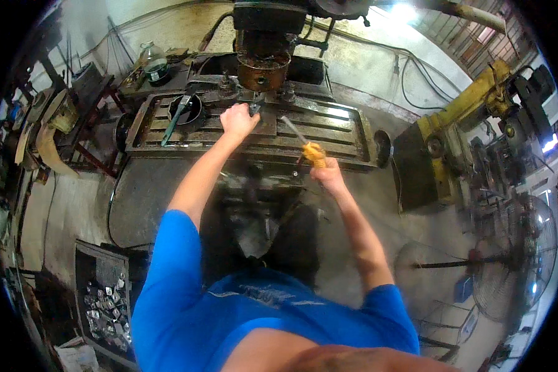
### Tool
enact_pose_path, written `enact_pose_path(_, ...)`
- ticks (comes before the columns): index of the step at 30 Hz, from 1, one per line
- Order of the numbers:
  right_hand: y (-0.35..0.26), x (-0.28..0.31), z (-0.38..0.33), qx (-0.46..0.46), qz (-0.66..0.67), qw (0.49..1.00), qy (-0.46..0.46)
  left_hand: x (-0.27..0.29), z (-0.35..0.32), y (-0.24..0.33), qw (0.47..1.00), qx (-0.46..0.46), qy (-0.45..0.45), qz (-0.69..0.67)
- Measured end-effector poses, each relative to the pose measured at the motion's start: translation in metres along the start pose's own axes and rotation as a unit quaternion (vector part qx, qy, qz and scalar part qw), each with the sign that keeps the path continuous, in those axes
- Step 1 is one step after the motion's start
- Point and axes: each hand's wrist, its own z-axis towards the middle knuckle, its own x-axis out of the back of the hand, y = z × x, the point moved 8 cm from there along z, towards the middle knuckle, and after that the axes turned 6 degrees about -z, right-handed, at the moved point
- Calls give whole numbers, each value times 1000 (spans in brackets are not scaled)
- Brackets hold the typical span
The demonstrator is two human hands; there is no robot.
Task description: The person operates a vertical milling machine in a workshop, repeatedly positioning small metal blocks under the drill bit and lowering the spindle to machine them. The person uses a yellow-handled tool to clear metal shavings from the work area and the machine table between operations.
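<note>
My left hand point(237, 121) is closed at the middle of a slotted machine table point(319, 139), just below the round machine head point(261, 73). A small dark metal part point(255, 108) shows at its fingers; its exact kind is unclear. In my right hand point(330, 176), over the table's front edge, is a yellow air blow gun point(314, 153). The gun's long, thin nozzle slants up and left toward the left hand, its tip apart from it. On the table's left, a brush with a green handle point(178, 119) leans in a dark round pan point(195, 115).
A crate of small metal pieces point(108, 310) stands on the floor at lower left. A large fan point(514, 257) is at right, below a yellow-and-dark machine point(425, 158). A clear plastic jug point(154, 64) sits at the back left.
</note>
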Motion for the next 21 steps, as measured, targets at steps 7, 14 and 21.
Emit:
enact_pose_path(7, 72, 23, 2, -60, -371, 920, 108, -3, 2, 2, 997, 9, -71, 33)
enact_pose_path(14, 50, 19, -25, -54, -366, 915, 164, -15, 10, 17, 998, -17, -44, 46)
enact_pose_path(21, -10, 46, -43, 6, -326, 936, 134, -26, 22, 9, 995, -7, -97, 21)
